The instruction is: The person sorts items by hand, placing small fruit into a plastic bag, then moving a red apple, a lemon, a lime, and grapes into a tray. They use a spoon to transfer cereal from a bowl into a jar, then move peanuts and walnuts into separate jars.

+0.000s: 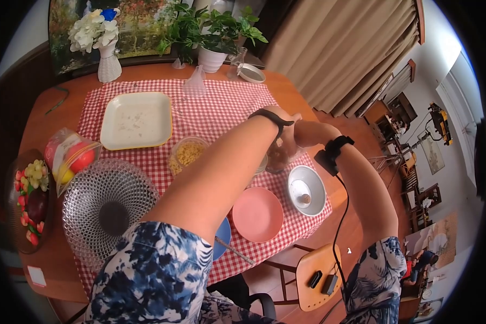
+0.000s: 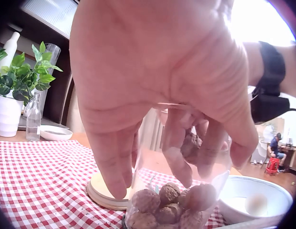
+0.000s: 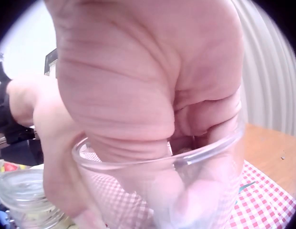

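The left hand (image 2: 152, 81) was wrapped about the glass jar (image 1: 279, 157), fingers down one side and thumb along the other, while the right hand (image 3: 148, 81) reached in through its mouth, its fingers pinching one walnut (image 2: 191, 145) above the loose pile of walnuts (image 2: 169, 210) inside. The jar was right of centre in the head view, over the red-checked cloth (image 1: 216, 102), near the edge of the surface (image 1: 43, 113).

With so snug an opening, the work seemed to call for patience — fingertips bunched, knuckles clear of the rim, the wrist straight rather than twisted. A steady left hold low on the glass would probably have served best, since a push against the wall could tip a jar so near the edge. The nut, being round and hard, looked likely to roll out of a slack pinch, so two fingers set squarely on opposite sides seemed wise.

The jar was clear and smooth — bare enough to show the fingers through its side. The walnuts were brown, roundish and wrinkled, heaped toward the bottom. Just beside the jar, toward the lower right, was a white bowl (image 1: 299, 180) with one round, pale brown thing (image 1: 304, 198) in it.
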### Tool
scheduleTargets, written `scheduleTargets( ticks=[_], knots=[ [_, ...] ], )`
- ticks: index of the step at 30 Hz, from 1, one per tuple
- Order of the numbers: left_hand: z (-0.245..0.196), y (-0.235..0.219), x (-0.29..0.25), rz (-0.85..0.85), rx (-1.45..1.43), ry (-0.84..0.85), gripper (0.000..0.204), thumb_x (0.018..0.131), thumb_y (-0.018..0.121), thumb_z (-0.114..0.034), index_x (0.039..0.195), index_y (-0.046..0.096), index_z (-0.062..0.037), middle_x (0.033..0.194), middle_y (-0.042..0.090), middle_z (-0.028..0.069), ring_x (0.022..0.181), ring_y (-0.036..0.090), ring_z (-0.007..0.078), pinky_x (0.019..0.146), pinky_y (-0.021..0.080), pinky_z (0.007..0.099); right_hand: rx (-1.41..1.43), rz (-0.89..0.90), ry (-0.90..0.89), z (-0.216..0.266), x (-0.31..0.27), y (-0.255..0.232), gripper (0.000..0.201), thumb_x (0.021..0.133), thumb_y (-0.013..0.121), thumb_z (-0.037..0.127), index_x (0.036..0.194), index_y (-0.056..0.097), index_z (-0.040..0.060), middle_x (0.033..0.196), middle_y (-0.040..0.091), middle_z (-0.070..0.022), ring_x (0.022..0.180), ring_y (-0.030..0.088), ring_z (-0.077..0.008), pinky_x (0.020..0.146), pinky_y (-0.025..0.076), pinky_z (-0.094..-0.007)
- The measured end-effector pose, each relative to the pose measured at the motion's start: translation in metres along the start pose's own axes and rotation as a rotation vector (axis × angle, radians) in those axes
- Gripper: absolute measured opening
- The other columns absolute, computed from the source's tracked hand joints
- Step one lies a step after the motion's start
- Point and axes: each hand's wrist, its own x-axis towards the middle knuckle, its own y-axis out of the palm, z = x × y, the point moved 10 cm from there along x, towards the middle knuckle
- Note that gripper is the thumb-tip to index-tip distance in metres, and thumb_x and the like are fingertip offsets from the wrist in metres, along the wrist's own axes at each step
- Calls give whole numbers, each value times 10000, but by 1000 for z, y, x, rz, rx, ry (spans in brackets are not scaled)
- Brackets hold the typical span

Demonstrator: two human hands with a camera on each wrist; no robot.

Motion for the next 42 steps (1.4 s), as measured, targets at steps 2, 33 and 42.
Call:
scheduleTargets(
  ticks=[2, 33, 42],
  knots=[
    [3, 7, 8, 55, -125, 39, 1171, 527, 880, -434, 1493, 285, -146, 1238, 639, 194, 1045, 668, 332, 839, 563, 428, 12, 6, -6, 6, -2, -1, 313, 832, 669, 236, 1103, 728, 92, 997, 720, -161, 914, 684, -304, 789, 523, -371],
    [20, 18, 34, 26, -106, 22, 1210, 569, 872, -452, 1523, 195, -143, 1275, 603, 256, 1016, 676, 330, 811, 578, 394, 677, -687, -6, -18, -129, -55, 207, 856, 694, 15, 1055, 647, -15, 921, 698, -44, 772, 681, -121, 693, 553, -265],
    [17, 20, 51, -12, -259, 151, 1120, 560, 896, -353, 1472, 290, -122, 1185, 649, 198, 1018, 664, 336, 810, 565, 431, 47, -288, -145, 22, -26, -27, 250, 765, 747, 215, 1001, 771, 137, 935, 741, -107, 879, 698, -269, 804, 532, -358]
  ],
)
